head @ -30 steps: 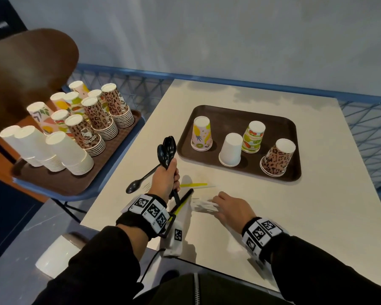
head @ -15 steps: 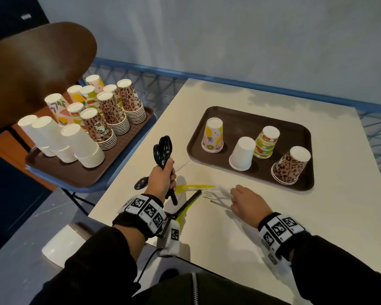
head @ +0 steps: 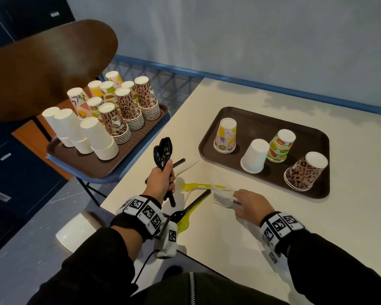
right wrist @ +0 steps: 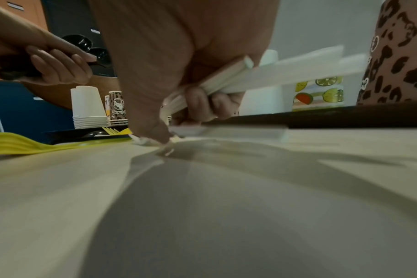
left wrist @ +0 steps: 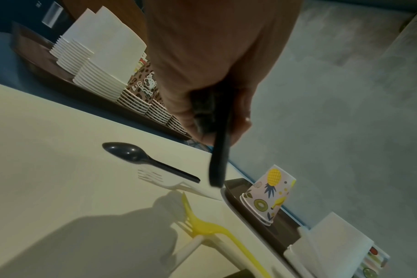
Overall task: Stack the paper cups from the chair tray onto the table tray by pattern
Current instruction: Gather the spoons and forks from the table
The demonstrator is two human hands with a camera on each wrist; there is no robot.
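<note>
The chair tray [head: 79,159] at left carries several stacks of upturned paper cups: white [head: 96,137], leopard [head: 113,122] and fruit-patterned [head: 77,100]. The table tray [head: 273,119] holds a pineapple cup [head: 226,135], a white cup [head: 254,156], a fruit cup [head: 280,145] and a leopard cup [head: 306,170], all upside down. My left hand [head: 161,180] grips a bundle of black plastic spoons [head: 162,151] upright. My right hand [head: 250,204] holds several white plastic forks [head: 223,198] low on the table, also seen as white handles [right wrist: 262,77].
Loose cutlery lies on the cream table [head: 229,234] between my hands: a yellow fork [head: 196,186], a black spoon [left wrist: 141,156], a white fork [left wrist: 160,178], another black spoon [head: 190,205] and yellow fork [head: 183,223] near the front edge. A brown chair back [head: 42,69] looms at left.
My view has shifted left and forward. My right hand has gathered the white forks off the table. The left hand keeps the black spoons upright.
</note>
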